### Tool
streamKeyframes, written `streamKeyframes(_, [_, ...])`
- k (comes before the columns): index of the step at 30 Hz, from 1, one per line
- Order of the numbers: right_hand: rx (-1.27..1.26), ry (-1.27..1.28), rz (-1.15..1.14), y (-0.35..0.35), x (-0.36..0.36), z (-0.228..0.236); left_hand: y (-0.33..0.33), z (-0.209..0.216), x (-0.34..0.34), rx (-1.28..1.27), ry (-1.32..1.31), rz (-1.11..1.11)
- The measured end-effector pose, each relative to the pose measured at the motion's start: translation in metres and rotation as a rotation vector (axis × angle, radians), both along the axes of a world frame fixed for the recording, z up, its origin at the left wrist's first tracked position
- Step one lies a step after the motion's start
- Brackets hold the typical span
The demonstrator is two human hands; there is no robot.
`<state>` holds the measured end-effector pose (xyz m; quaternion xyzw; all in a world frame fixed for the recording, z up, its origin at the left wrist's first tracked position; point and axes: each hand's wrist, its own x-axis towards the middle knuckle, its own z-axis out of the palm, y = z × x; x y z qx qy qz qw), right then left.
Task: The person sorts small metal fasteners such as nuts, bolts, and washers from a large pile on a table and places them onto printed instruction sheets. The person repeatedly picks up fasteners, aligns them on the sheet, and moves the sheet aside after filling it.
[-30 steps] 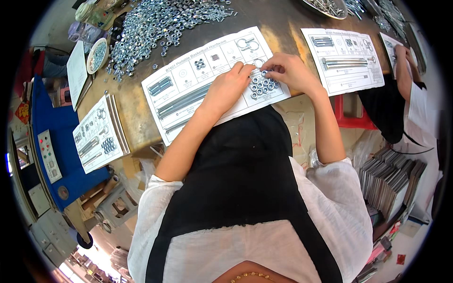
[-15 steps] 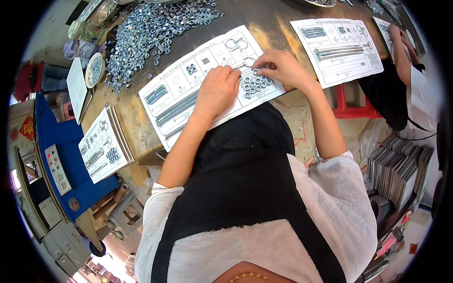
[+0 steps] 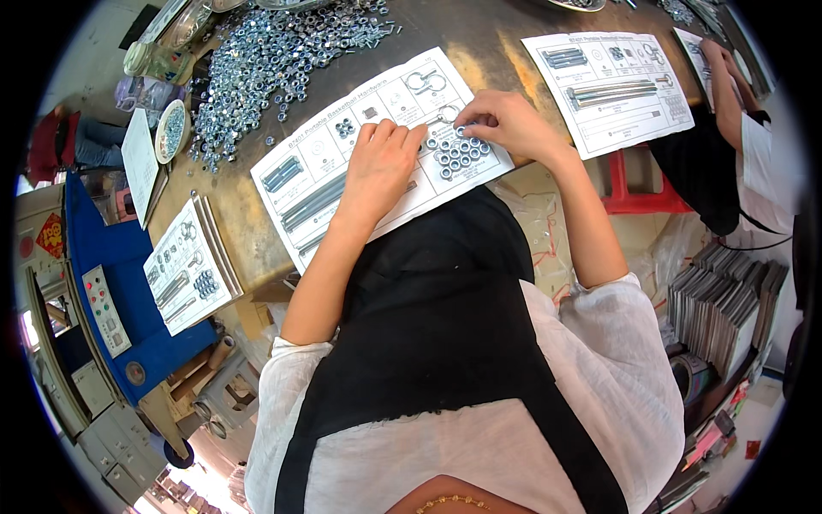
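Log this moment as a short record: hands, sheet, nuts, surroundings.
Left hand: over the printed sheet, grip unclear
Right hand: at the upper edge of the nut group, grip unclear
Nut group: on the printed sheet's right end
Nut pile: loose on the table, beyond the printed sheet, leftward
Neighbouring sheet: to the right
Co-worker's hands: far right
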<state>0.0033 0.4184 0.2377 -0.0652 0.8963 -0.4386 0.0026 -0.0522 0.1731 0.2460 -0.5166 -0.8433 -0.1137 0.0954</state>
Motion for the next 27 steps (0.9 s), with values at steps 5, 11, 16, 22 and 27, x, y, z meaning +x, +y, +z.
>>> streamKeyframes(5, [0.0, 0.0, -0.005, 0.001, 0.0, -0.004, 0.005, -0.005, 0.001, -0.007, -0.053, -0.018])
streamKeyframes(11, [-0.025, 0.049, 0.022, 0.005, 0.0, -0.006, 0.017, -0.011, 0.0, 0.071, -0.377, -0.009])
streamKeyframes(16, [-0.009, -0.001, 0.046, 0.003, -0.001, 0.004, 0.015, -0.008, 0.012, 0.113, -0.427, 0.055])
streamKeyframes(22, [-0.015, 0.015, 0.011, 0.005, 0.002, 0.003, 0.017, -0.007, 0.02, 0.155, -0.437, 0.068])
streamKeyframes(27, [-0.018, 0.009, 0.004, 0.002, 0.003, 0.006, 0.023, -0.008, 0.024, 0.193, -0.372, 0.042])
